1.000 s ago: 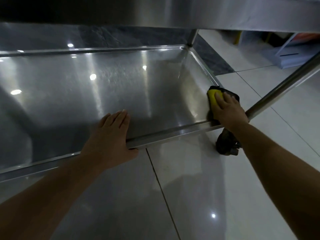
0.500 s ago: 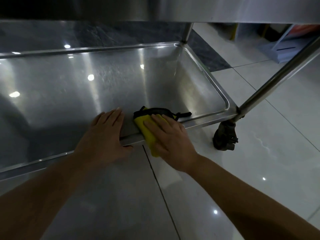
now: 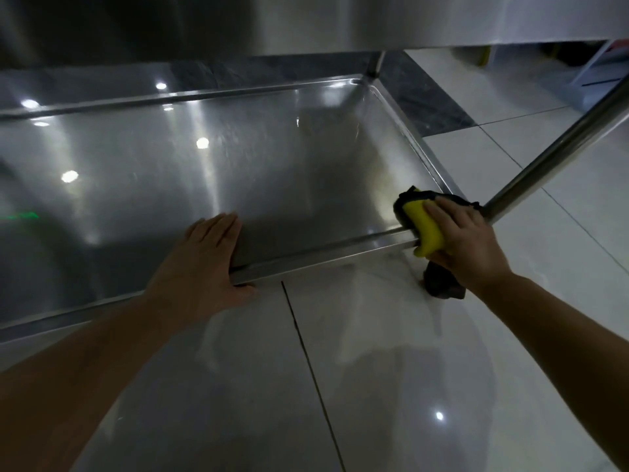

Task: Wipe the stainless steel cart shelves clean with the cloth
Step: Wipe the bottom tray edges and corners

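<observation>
My right hand (image 3: 473, 243) pinches the cloth (image 3: 425, 226) over the shelf rim (image 3: 323, 250) at its near right corner, wiping both faces at once; my left hand (image 3: 204, 257) lies flat, fingers straight, bracing that rim.

Steel cart shelf (image 3: 272, 165), yellow cloth (image 3: 427, 226) over its front rim.
</observation>
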`<act>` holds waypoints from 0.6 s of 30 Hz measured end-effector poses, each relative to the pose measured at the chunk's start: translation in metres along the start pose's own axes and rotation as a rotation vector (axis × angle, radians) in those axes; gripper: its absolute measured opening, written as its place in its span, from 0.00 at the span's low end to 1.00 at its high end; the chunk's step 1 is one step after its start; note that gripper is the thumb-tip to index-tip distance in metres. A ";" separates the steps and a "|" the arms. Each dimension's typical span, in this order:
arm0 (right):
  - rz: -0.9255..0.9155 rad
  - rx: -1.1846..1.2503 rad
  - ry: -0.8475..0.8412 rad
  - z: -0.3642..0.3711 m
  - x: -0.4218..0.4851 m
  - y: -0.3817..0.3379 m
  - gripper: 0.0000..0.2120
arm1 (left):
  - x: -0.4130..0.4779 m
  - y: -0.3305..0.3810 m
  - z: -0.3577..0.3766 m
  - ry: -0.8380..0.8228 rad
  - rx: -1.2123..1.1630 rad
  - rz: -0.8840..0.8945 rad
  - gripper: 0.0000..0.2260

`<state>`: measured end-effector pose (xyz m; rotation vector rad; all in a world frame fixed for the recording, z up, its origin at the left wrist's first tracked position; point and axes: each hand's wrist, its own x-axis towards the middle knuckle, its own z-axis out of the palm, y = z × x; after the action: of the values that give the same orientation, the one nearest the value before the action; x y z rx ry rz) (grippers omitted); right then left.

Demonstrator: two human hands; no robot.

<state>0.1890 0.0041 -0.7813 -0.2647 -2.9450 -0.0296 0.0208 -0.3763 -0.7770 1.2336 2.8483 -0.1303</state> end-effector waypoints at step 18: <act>-0.295 -0.042 0.108 0.002 0.024 -0.283 0.41 | -0.157 -0.142 -0.013 0.039 0.045 0.140 0.40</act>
<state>0.1149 -0.2701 -0.7802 0.1627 -2.8502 -0.1412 0.0245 -0.5854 -0.7452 1.4541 2.7941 -0.1695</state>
